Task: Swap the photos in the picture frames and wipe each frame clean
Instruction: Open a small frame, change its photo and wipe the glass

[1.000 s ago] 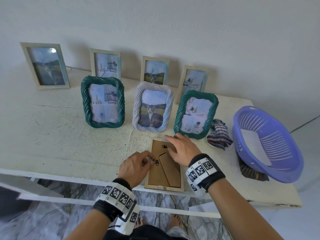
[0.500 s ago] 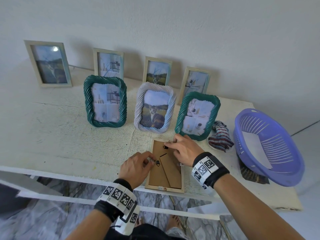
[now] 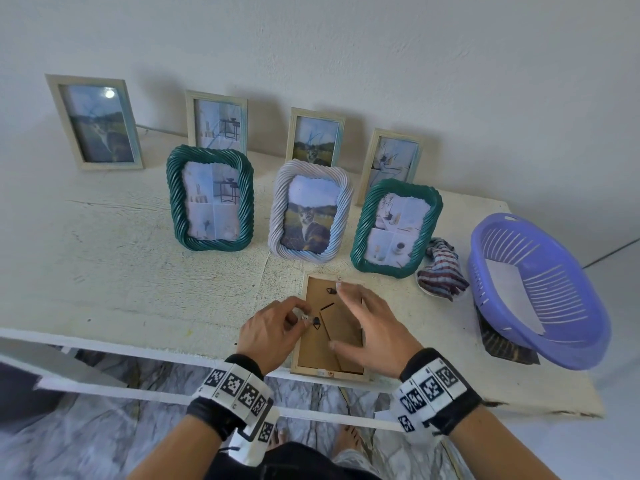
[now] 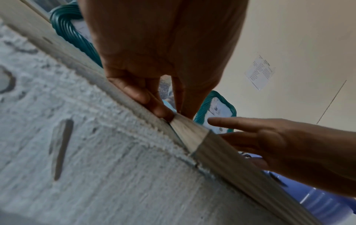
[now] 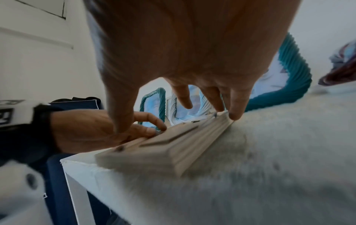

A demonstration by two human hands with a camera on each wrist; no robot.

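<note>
My left hand (image 3: 273,332) pinches a clip (image 3: 316,321) on the face-down frame (image 3: 313,344); my right hand (image 3: 372,327) spreads open over it.

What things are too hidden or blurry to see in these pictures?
- Photo inside the face-down wooden frame: head view shows only its brown back.
- Clip at the left hand: fingers cover it; too small elsewhere.
- Under the purple basket: something dark, mostly covered.
- Paper on the wall: left wrist view, print too small.
</note>
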